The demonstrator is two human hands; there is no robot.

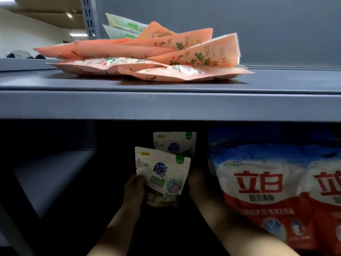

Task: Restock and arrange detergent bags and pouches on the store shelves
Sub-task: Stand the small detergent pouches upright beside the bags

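A small white detergent pouch [163, 175] stands tilted on the dark lower shelf. My left hand [133, 189] grips its left edge, thumb on the front. My right hand [198, 182] is against its right edge, fingers hidden behind the pouch in the shadow. A second, matching white pouch [175, 144] stands upright just behind it. Large red, white and blue detergent bags [262, 185] stand to the right, close to my right forearm.
The grey upper shelf [166, 106] carries a loose heap of flat orange pouches [156, 56] with pale green ones [125, 26] behind. A perforated shelf upright [88, 17] rises at back left. The lower shelf's left part [55, 172] is dark.
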